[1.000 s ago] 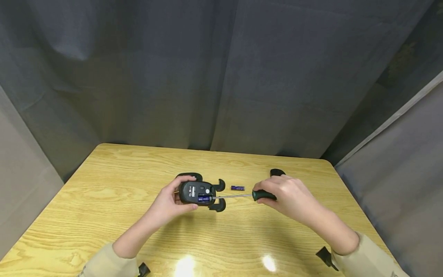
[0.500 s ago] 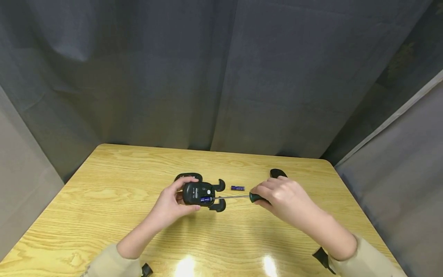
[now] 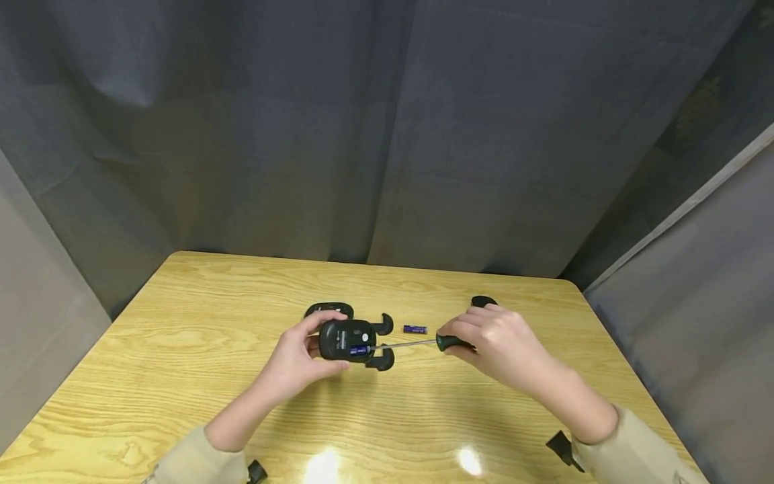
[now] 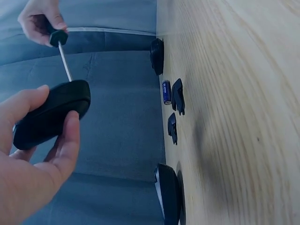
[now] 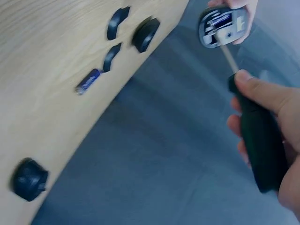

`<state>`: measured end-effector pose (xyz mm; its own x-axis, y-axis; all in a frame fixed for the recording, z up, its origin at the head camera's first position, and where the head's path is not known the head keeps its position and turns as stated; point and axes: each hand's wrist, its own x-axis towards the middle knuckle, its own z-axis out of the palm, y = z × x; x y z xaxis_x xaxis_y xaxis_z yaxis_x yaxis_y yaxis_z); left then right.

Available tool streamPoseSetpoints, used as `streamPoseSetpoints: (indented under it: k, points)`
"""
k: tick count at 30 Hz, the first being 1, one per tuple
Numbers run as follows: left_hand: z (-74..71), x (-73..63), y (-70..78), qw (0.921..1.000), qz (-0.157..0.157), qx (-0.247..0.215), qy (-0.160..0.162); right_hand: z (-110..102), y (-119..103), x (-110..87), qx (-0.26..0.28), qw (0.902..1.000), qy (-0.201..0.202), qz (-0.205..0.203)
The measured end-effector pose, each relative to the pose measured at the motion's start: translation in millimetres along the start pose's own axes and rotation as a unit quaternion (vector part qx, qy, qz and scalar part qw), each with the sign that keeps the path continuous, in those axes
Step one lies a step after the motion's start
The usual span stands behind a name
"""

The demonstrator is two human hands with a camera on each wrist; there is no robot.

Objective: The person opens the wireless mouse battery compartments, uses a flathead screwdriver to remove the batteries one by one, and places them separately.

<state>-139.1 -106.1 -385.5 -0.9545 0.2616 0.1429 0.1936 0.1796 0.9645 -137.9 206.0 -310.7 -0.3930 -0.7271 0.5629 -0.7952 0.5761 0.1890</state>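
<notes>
My left hand (image 3: 293, 359) holds a black computer mouse (image 3: 337, 339) above the table, underside toward the head camera, thumb and fingers at its edges. A blue battery (image 3: 359, 350) shows in its uncovered slot. In my right hand (image 3: 498, 339) is a screwdriver (image 5: 260, 140) with a dark green handle, the thumb along the grip. Its thin metal shaft (image 3: 405, 345) points left, and the tip overlaps the battery's right end in the head view. From the right wrist view, the shaft (image 5: 229, 57) reaches the open compartment of the mouse (image 5: 237, 23).
Behind the held mouse lies another black mouse (image 3: 329, 308). Two curved black cover pieces (image 3: 383, 325) lie to its right, beside a loose blue battery (image 3: 414, 329). A further black rounded object (image 3: 484, 300) sits behind my right hand. Dark curtains (image 3: 387, 134) hang past the table edge.
The held mouse has shifted slightly right and tilted a little. My right hand and the screwdriver have moved slightly left, with the tip staying at the battery slot.
</notes>
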Motion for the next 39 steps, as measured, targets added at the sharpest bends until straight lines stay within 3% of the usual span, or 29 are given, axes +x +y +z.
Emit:
streamPoseSetpoints:
  k: [7,16,23,29,37,39]
  points:
    - [-6.2,0.8,-0.9,0.9966,-0.034,-0.071,-0.023,12.7,22.4,-18.0,0.112,0.9925,-0.013,0.049]
    - [-8.5,2.0,-5.1,0.9881,-0.032,-0.142,-0.049,33.0,33.1,-35.9,0.230,0.9672,-0.011,0.108]
    - [-7.5,1.5,-7.7,0.9802,-0.042,-0.183,-0.063,51.5,33.7,-46.9,0.282,0.9497,-0.006,0.137]
    - [-7.1,0.9,-10.2,0.9712,-0.044,-0.218,-0.084,62.5,26.2,-51.8,0.343,0.9199,-0.012,0.190]
    - [-6.8,1.8,-11.5,0.9595,-0.033,-0.253,-0.120,73.4,16.8,-55.0,0.413,0.8678,-0.032,0.274]
    - [-6.5,2.3,-12.1,0.9574,-0.032,-0.258,-0.127,76.1,15.7,-55.7,0.425,0.8594,-0.033,0.282]
